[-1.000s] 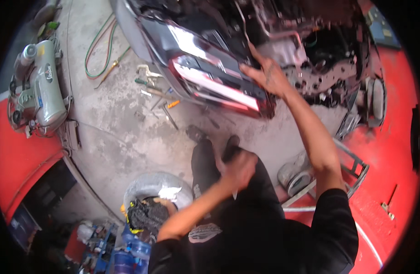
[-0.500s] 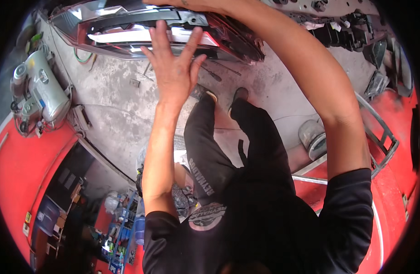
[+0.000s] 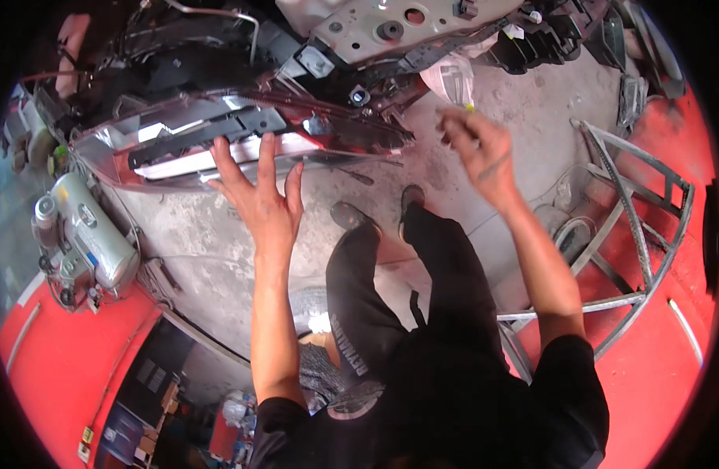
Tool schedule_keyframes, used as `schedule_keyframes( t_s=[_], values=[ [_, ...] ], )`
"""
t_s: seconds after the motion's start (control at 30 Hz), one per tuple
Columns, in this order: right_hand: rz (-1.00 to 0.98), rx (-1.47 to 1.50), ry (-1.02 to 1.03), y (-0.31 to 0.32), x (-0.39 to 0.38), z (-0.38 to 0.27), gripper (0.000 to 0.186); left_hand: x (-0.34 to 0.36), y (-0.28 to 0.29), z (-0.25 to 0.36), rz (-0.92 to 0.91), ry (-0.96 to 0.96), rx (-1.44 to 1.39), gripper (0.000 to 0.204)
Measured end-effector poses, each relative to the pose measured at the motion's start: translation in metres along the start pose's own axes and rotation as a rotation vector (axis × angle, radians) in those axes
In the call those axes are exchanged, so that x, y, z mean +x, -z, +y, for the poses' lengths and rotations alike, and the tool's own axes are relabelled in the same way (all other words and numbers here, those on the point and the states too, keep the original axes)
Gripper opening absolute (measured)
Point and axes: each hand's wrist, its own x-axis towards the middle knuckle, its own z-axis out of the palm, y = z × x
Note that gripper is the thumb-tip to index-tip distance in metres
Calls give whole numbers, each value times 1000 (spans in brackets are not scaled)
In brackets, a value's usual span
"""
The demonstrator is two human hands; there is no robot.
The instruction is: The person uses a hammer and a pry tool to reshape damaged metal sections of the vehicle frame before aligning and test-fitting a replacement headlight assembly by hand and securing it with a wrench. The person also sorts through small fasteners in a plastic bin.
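Headlight [image 3: 242,121] is lying just beyond the left grip [image 3: 267,211], stretching out to both sides of it, against the car's dark front [image 3: 195,59]. How is that grip standing?

From where I'm watching, its fingers are spreading over the glossy face and looking to be touching it; it's released, propping rather than grasping.

And the right grip [image 3: 488,160]?

It's hanging apart, right of the headlight's end, its fingers half curling and blurring. I'm not able to tell whether it's pinching anything. Pale wrapping [image 3: 451,82] is showing just beyond it.

How are you judging the handling?

I'm guessing bulky, stiff and fairly weighty, with the smooth face slipping under dry fingertips and scratching or cracking easily. I'd be cradling both ends from below, palms under the sturdier body, and sparing the thin edges. Whether anything is fastening it, I'm not seeing.
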Motion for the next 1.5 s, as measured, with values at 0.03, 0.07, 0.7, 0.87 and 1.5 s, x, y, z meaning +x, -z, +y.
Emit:
schedule_keyframes(
  t_s=[0.03,0.07,0.7,0.87,1.5],
  values=[
    [-32,-5,75,-11,-14,10,35,-3,-1,-3,12,5,-15,70],
    [-29,8,84,-22,-17,9,35,-4,-1,-4,25,-2,1,74],
    [224,-179,595,-117,22,73,81,-155,-227,-188,97,881,-845,23],
    [313,-231,717,-141,25,79,69,-125,-335,-257,257,549,-377,21],
    [431,-429,489,-89,13,123,91,7,-421,-338,481,447,-206,13]
  ],
)
